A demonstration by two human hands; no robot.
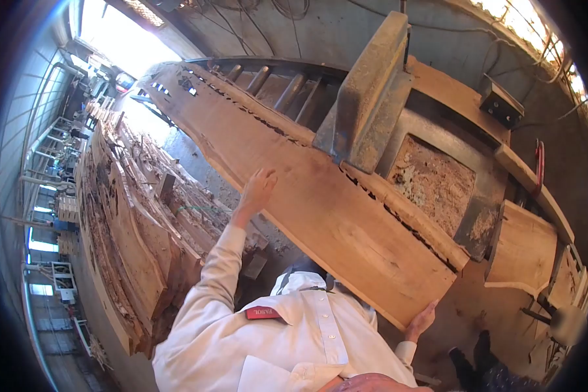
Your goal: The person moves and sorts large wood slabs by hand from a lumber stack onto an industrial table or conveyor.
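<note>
A long wooden slab [320, 209] runs diagonally across a machine table, with a wavy natural edge and a dark, ragged crack along its far side. My left hand [260, 188] rests on top of the slab near its close edge, fingers laid out on the wood. At the slab's near end my right hand [423, 319] grips the corner, its fingers partly hidden beneath. A tall, dusty metal housing [366, 98] stands over the far side of the slab, where the crack meets its base. No blade can be made out there.
Metal rollers [290, 93] lie behind the slab. Sawdust fills a recessed opening [431, 176] in the machine table. Stacked rough boards [137, 242] stand at left. Another wood piece [521, 248] lies at right, near a person's dark shoes [473, 356].
</note>
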